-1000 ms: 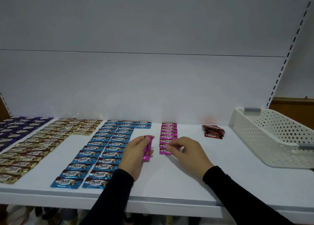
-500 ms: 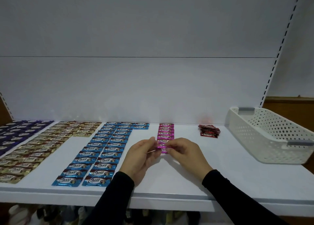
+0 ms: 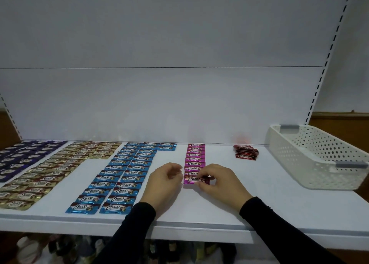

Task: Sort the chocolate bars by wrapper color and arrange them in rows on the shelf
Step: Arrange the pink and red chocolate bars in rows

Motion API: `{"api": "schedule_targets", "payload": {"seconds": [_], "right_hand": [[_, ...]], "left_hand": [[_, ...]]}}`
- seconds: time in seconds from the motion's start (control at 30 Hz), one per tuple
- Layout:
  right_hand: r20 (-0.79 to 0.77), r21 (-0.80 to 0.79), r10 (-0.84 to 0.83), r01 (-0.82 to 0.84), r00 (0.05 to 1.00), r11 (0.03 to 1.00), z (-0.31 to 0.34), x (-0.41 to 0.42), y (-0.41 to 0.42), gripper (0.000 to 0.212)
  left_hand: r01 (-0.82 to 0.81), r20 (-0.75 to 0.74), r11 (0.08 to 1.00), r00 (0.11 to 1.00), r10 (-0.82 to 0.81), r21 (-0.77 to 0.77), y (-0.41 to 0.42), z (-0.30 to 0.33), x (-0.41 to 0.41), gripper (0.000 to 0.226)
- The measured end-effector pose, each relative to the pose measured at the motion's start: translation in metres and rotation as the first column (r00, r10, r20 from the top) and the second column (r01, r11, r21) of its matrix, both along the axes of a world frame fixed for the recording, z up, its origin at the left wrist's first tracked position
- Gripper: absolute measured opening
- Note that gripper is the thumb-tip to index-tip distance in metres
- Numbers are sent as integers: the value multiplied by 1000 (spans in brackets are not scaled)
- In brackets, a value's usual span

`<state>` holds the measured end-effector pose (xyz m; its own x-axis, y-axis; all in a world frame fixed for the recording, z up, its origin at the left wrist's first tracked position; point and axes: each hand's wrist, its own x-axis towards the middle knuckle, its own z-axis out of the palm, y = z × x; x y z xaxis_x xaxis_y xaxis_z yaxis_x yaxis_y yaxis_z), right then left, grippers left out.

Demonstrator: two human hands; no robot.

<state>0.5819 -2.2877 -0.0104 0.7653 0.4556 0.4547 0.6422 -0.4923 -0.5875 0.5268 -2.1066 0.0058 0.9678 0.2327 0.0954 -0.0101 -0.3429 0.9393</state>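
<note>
A column of pink chocolate bars (image 3: 196, 156) runs from the shelf's back toward me. My right hand (image 3: 218, 181) pinches the right end of the nearest pink bar (image 3: 192, 180), which lies flat at the column's front end. My left hand (image 3: 163, 182) hovers just left of that bar with fingers loosely curled and holds nothing. Blue bars (image 3: 123, 174) lie in two long rows to the left, gold bars (image 3: 50, 170) beyond them, and purple bars (image 3: 18, 158) at the far left. A small pile of red bars (image 3: 245, 153) sits at the back right.
A white perforated basket (image 3: 319, 156) stands on the right end of the white shelf (image 3: 279, 204). Bare shelf surface lies between the pink column and the red pile. Dim items show on a lower level under the shelf's front edge.
The pink bar went from my left hand to my right and now lies at the front of the pink column. My left hand has let go and drawn back a little.
</note>
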Motion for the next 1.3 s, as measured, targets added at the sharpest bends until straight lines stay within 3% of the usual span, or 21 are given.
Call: {"api": "schedule_targets", "payload": {"seconds": [0.07, 0.1, 0.2, 0.37, 1.13, 1.3], "right_hand": [[-97, -6, -45, 44, 994, 999, 0, -3, -1, 5], [-127, -22, -64, 62, 990, 998, 0, -3, -1, 3], [-131, -97, -96, 83, 987, 992, 0, -2, 1, 5], [-130, -87, -111, 100, 985, 991, 1, -3, 2, 7], [-51, -219, -134, 120, 990, 968, 3, 4, 15, 14], [-99, -85, -169, 161, 981, 983, 2, 5, 13, 7]], "left_hand": [[15, -26, 882, 1000, -3, 472, 11, 0, -2, 39], [70, -59, 786, 997, -43, 614, 15, 1, -4, 50], [221, -185, 588, 975, -122, 778, 20, -2, -6, 72], [287, -297, 497, 953, -61, 819, 24, -15, -2, 99], [279, -280, 522, 957, -80, 806, 27, -22, 2, 99], [273, -266, 543, 959, -93, 794, 27, -20, 2, 98]]}}
